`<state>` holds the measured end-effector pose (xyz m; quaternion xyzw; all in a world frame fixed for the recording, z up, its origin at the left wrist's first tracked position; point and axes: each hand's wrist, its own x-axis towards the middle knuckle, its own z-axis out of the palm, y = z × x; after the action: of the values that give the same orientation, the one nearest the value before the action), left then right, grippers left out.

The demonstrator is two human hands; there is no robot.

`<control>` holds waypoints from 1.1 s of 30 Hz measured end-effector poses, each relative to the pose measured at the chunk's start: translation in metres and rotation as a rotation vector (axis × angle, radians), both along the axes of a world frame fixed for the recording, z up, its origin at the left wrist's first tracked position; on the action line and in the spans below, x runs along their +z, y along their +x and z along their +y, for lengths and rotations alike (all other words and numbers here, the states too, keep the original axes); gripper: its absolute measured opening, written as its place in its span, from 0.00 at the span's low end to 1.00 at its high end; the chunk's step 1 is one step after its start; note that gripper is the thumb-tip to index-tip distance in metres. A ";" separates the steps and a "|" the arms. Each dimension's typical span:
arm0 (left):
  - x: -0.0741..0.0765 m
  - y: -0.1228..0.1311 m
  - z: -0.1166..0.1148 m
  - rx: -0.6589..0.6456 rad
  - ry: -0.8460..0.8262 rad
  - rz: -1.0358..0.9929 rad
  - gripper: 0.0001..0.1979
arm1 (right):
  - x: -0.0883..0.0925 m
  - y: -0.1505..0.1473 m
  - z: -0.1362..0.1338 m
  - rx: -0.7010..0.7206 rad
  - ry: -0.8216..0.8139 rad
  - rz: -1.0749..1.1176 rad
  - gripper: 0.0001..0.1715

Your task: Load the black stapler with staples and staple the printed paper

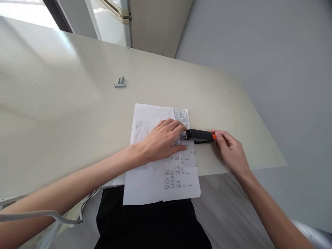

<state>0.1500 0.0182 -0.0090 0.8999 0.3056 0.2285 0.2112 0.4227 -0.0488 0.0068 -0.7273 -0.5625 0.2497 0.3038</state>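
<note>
A printed sheet of paper [145, 186] lies on the table, its lower part hanging past the front edge above my lap. My left hand [163, 141] rests flat on the sheet with its fingers stretched toward the right edge. A black stapler [201, 135] with an orange end sits across that right edge, its front over the paper near my left fingertips. At the orange end, my right hand [230, 148] pinches the stapler between thumb and fingers. Whether the stapler's jaws are pressed together on the paper, I cannot tell.
Pieces of a grey staple strip [120, 83] lie farther back on the pale table [85, 131]. Tiny bits, perhaps staples, lie at the table's right [230, 92]. A grey wall [272, 62] rises on the right, and a fridge [155, 24] stands behind.
</note>
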 end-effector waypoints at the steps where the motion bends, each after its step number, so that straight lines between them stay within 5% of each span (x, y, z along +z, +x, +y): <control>1: -0.003 0.002 0.002 -0.002 0.003 0.000 0.24 | -0.001 0.000 0.001 0.013 0.013 0.004 0.26; 10: -0.017 0.000 0.011 -0.051 -0.005 -0.113 0.17 | -0.003 0.021 0.007 0.347 -0.008 -0.058 0.26; 18: -0.004 -0.018 0.021 0.028 -0.074 -0.059 0.18 | -0.008 0.040 0.019 0.326 0.004 0.013 0.23; 22: -0.001 0.006 0.020 0.035 -0.029 -0.049 0.22 | -0.010 0.044 0.018 0.294 0.001 0.010 0.23; 27: -0.012 0.044 0.018 0.049 0.078 -0.061 0.14 | -0.012 0.043 0.018 0.294 0.013 -0.026 0.23; 33: -0.015 0.044 0.016 0.076 0.135 -0.116 0.12 | -0.013 0.041 0.018 0.318 0.062 -0.046 0.21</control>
<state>0.1937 0.0339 -0.0241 0.8851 0.3108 0.3082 0.1584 0.4638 -0.0313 -0.0058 -0.6248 -0.6848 0.2606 0.2698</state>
